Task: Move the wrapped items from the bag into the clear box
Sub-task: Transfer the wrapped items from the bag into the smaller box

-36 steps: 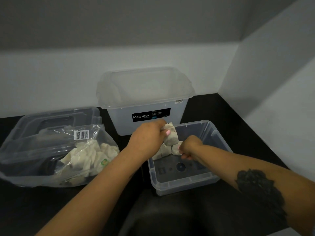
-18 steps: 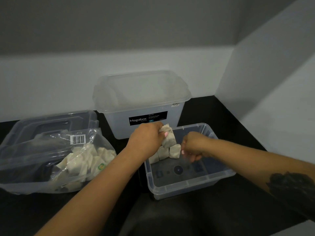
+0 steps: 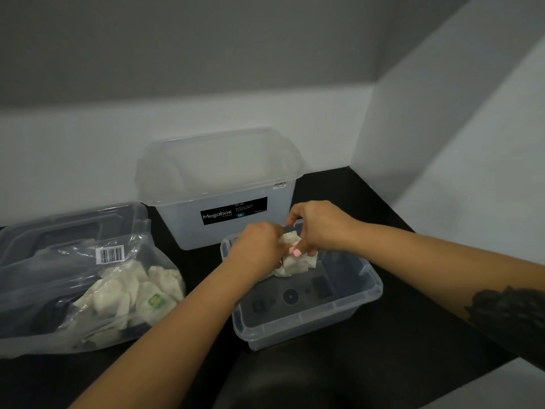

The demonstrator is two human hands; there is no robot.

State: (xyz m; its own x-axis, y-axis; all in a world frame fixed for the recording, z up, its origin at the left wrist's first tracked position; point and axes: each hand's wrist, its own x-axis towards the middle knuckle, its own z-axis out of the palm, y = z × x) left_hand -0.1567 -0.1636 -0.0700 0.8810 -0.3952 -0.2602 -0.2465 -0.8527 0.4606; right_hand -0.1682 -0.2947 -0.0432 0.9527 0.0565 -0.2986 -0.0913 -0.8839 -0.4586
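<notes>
Nearest: two bare forearms reaching in over a dark counter (image 3: 398,335). Left of them, a clear bag (image 3: 88,290) lying slumped, still holding a heap of pale wrapped items (image 3: 132,290). Right of centre, the clear box (image 3: 309,323), open, its near floor bare. Over its far left corner, left hand (image 3: 258,250) and right hand (image 3: 320,227) closed together on one wrapped item (image 3: 293,261), fingers pinching it from both sides; a few more wraps apparently packed just beneath, mostly hidden.

Likely step: seating this piece against the far wall.

Possible trouble: too hard a press toppling the row beneath; a loose wrapper catching on a nail and lifting back out; a light, empty-ended box skidding on the smooth top under a sideways push; the bag's open mouth spilling if nudged by an elbow.

Further back, a larger tub (image 3: 224,214) labelled Megabox, touching or just behind the box. A grey lid (image 3: 59,228) under the bag. Beyond, plain pale walls meeting in a corner, dim light.
</notes>
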